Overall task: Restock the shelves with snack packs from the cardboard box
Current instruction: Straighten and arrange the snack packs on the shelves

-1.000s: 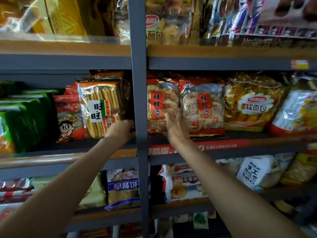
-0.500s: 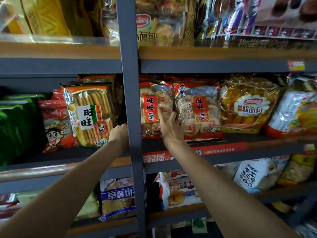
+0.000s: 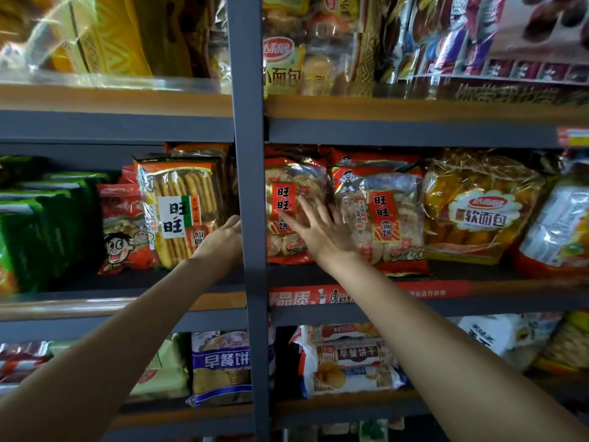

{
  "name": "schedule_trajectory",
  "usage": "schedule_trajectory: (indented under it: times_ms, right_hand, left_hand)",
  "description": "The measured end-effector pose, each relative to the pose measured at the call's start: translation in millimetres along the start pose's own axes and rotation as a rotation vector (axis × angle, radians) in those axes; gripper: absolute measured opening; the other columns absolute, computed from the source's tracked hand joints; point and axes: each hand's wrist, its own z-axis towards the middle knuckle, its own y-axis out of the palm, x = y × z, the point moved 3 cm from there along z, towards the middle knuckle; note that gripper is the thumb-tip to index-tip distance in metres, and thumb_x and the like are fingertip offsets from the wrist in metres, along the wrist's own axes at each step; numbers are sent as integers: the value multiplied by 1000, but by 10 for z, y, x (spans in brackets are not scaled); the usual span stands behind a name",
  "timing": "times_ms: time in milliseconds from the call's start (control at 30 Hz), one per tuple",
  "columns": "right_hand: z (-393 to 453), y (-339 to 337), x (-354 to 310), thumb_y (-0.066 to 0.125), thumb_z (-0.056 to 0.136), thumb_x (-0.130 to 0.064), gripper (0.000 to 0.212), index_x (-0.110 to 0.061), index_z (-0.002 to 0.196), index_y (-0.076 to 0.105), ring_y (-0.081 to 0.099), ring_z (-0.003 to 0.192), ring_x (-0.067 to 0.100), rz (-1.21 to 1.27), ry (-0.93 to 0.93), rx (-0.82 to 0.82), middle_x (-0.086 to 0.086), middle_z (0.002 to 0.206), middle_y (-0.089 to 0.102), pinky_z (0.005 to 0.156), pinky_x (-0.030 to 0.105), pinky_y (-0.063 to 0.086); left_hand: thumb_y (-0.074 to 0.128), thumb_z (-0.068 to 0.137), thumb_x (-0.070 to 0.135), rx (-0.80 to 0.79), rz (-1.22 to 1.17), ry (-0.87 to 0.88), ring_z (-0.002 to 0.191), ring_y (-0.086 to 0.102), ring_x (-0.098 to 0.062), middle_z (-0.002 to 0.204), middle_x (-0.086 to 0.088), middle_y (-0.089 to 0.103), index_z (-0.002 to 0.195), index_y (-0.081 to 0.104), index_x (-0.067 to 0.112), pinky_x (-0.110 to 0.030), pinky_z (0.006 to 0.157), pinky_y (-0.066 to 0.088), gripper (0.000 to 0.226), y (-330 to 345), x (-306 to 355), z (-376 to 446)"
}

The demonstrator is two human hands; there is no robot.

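Two red rice-cracker packs stand side by side on the middle shelf (image 3: 446,293), right of the grey post (image 3: 248,122). My right hand (image 3: 322,232) lies flat with spread fingers across the gap between the left red pack (image 3: 287,183) and the right red pack (image 3: 390,218), pressing on both. Left of the post stands an orange-topped cracker pack (image 3: 178,205). My left hand (image 3: 221,239) touches its lower right side, fingers reaching up along the post and holding nothing. The cardboard box is out of view.
A red cartoon-face pack (image 3: 121,231) and green packs (image 3: 38,224) fill the left bay. A yellow bread bag (image 3: 478,208) sits right of the red packs. Biscuit packs (image 3: 220,365) stand on the shelf below, and more snacks crowd the shelf above.
My right hand has spread its fingers and shifted left, from the seam between the red packs onto the left one. My left hand has slid up the orange-topped pack's right edge.
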Motion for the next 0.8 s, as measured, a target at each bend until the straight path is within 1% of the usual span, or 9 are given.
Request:
schedule_trajectory:
  times_ms: [67, 133, 200, 300, 400, 500, 600, 700, 800]
  right_hand:
    - [13, 61, 14, 50, 74, 21, 113, -42, 144, -13, -13, 143, 36, -9, 5, -11, 5, 154, -23, 117, 54, 2]
    - [24, 71, 40, 55, 77, 14, 111, -43, 143, -14, -16, 143, 34, 4, -5, 22, 3, 154, -23, 116, 55, -1]
    - [-49, 32, 64, 61, 84, -6, 97, -39, 146, -6, -16, 143, 31, 29, -43, 105, 5, 156, -18, 115, 53, -9]
    - [-246, -142, 114, 50, 94, -22, 66, -26, 149, 13, -6, 145, 30, 57, -82, 221, 10, 158, -3, 114, 48, -9]
    - [-395, -307, 271, 44, 96, -24, 58, -25, 147, 16, -1, 144, 31, 125, -1, 256, 9, 157, -2, 116, 50, -2]
    - [-535, -340, 542, 48, 93, -23, 60, -23, 146, 21, 11, 141, 36, 84, 31, 328, 14, 154, 9, 115, 50, 8]
    - [-702, -318, 983, 55, 90, -18, 62, -24, 143, 24, 23, 135, 38, 107, 225, 291, 17, 149, 17, 108, 48, 28]
    - [-783, -227, 1435, 64, 85, -14, 65, -21, 140, 30, 49, 118, 35, 302, 410, 235, 18, 140, 33, 83, 36, 48]
    - [-740, -32, 1627, 71, 81, -17, 73, -26, 139, 28, 52, 115, 31, 597, 425, 73, 6, 141, 42, 78, 33, 49]
  left_hand:
    - [37, 97, 2, 54, -86, 0, 141, 23, -24, 153, -9, 24, 145, 27, 8, -28, 115, 20, 50, -34, -12, -53]
    - [47, 91, -1, 218, -275, -44, 135, 33, -30, 146, -14, 35, 137, 43, 5, -33, 112, 30, 46, -58, -110, -96]
    - [54, 84, -7, 548, -465, -120, 116, 48, -34, 128, -19, 48, 121, 57, 0, -34, 97, 44, 38, -100, -205, -181]
    - [49, 77, -13, 1010, -728, -354, 91, 46, -23, 106, -24, 49, 99, 55, -5, -17, 77, 33, 23, -386, -103, -474]
    - [45, 71, -10, 1223, -663, -217, 87, 40, -18, 94, -21, 50, 92, 50, 1, -16, 76, 29, 24, -742, 348, -671]
    - [44, 75, 1, 1104, -506, 23, 87, 40, -20, 94, -18, 53, 95, 49, 5, -22, 74, 32, 21, -859, 959, -549]
    - [52, 77, 0, 867, -492, 68, 92, 43, -23, 101, -17, 52, 106, 45, 10, -29, 78, 42, 31, -739, 1401, -212]
    - [56, 85, 11, 452, -623, -230, 115, 46, -34, 128, -18, 41, 132, 36, 6, -44, 88, 47, 51, -600, 1530, 105]
    - [58, 89, 18, 138, -854, -472, 115, 52, -31, 132, -15, 45, 140, 26, 6, -32, 77, 43, 62, -506, 1529, 291]
